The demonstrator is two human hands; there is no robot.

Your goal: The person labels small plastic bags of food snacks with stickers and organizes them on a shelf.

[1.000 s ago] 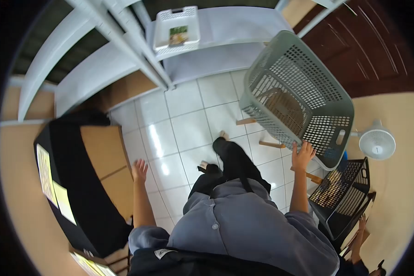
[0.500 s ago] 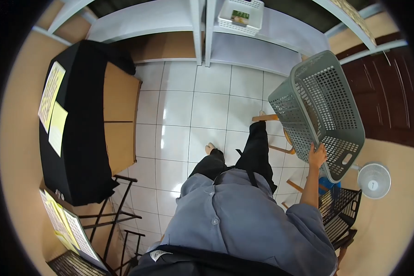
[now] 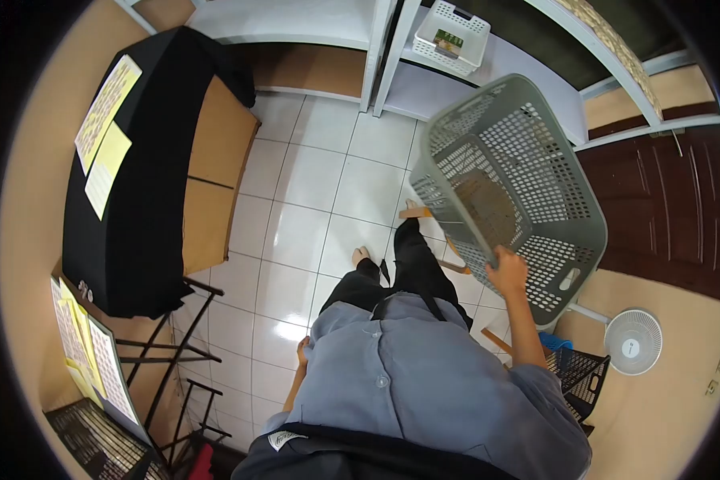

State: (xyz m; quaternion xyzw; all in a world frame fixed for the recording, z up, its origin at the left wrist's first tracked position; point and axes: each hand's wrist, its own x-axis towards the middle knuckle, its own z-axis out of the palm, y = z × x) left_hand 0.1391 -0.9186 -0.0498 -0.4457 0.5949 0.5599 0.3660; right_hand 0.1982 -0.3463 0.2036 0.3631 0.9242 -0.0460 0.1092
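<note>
My right hand (image 3: 508,272) is closed around the near rim of a large grey-green laundry basket (image 3: 564,172) with perforated walls. The basket tilts, so its open top faces me and a brownish patch (image 3: 486,210) shows at its bottom. Wooden legs (image 3: 456,266) stick out beneath the basket; the piece they belong to is mostly hidden. Low beside my waist hangs my left hand (image 3: 303,350), partly covered by my shirt, its fingers not clear.
Shelving with a white basket (image 3: 453,40) stands ahead. To the left is a black-draped table (image 3: 128,184) with cardboard panels and yellow sheets, plus black folding stands (image 3: 186,344). On the right are a white fan (image 3: 634,342), a black crate (image 3: 580,372) and a brown door (image 3: 664,200).
The laundry basket has shifted left in view and tipped further toward me, showing more of its inside. My right hand keeps its rim. My left hand has come into view.
</note>
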